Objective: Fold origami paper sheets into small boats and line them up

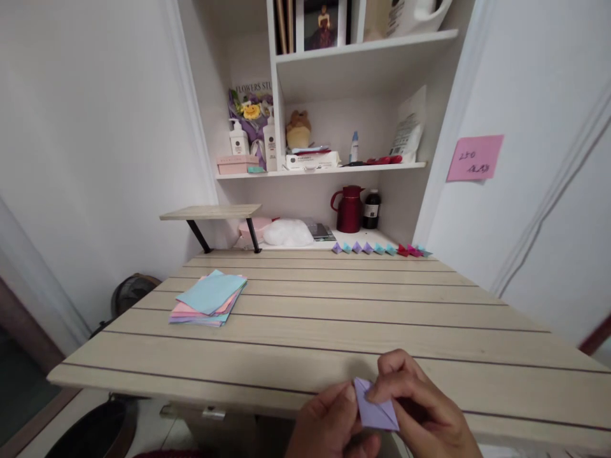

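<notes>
A small folded piece of purple paper is held between both hands at the near edge of the table. My left hand pinches its left edge, thumb on top. With its thumb and bent fingers, my right hand grips the paper's upper right side and presses on its face. Diagonal creases and layered flaps show on the paper. Farther off to the left lies a stack of square coloured paper, light blue on top with pink and purple sheets below.
Several small folded paper pieces stand in a row along the table's back edge. A small raised shelf on black legs is at the back left. Behind the table are a red jug, a dark bottle and white shelving.
</notes>
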A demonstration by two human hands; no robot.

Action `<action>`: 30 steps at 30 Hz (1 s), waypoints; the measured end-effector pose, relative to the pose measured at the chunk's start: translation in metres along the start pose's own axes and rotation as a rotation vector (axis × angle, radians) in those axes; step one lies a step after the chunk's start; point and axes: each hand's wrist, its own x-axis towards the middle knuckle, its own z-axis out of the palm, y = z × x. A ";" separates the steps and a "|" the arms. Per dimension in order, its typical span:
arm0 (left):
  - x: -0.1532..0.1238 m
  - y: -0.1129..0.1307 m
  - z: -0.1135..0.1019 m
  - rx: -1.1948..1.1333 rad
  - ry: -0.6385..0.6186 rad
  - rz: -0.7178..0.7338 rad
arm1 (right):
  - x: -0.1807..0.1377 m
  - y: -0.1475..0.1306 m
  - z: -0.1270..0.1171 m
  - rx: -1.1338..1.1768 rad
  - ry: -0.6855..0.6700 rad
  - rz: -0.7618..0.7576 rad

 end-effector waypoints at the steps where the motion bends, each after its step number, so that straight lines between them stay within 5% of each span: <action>1: 0.000 0.004 0.003 0.004 0.004 0.010 | 0.003 0.001 0.001 -0.011 0.011 -0.026; 7: 0.004 0.009 0.004 0.113 0.094 0.083 | 0.006 -0.002 0.012 -0.056 0.125 -0.035; 10: 0.010 0.010 0.001 0.281 0.144 0.251 | 0.006 0.000 0.015 -0.042 0.115 -0.022; 16: 0.016 0.019 0.001 0.355 0.206 0.398 | 0.010 0.000 0.019 0.432 0.099 0.420; 20: 0.018 0.018 -0.002 0.361 0.124 0.381 | 0.005 -0.006 0.020 0.446 -0.066 0.557; 25: 0.018 0.016 0.000 0.262 -0.022 0.288 | -0.001 -0.004 0.019 0.243 -0.167 0.519; 30: 0.021 0.017 -0.006 0.346 0.081 0.291 | 0.003 -0.002 0.019 0.199 -0.246 0.415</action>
